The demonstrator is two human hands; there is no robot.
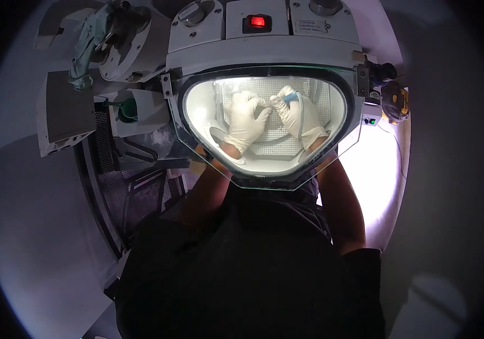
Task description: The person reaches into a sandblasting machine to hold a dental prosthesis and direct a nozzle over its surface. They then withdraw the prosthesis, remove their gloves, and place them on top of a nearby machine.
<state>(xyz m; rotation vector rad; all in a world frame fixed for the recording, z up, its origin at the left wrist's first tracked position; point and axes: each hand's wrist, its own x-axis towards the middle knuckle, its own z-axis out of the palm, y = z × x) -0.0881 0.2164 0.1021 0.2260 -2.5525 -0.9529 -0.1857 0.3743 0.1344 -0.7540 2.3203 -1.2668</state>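
Note:
Both my hands, in white gloves, are inside a lit blasting cabinet, seen through its clear window. My right hand [297,114] is closed round a blue blasting pen [291,97]. A pale hose [301,116] runs down from the pen along this hand. Close by on the left, my left hand [247,117] has its fingers pinched together, pointing toward the pen's tip. Whatever sits between those fingertips is too small to make out. Under the hands lies a white perforated grid [279,148].
The cabinet's window rim [266,182] surrounds my forearms. A lit red switch [257,21] is on the top panel between two knobs. At left are a grey box [68,113] and a white container with a green scoop [127,110]. A yellow-and-black object [394,103] is at right.

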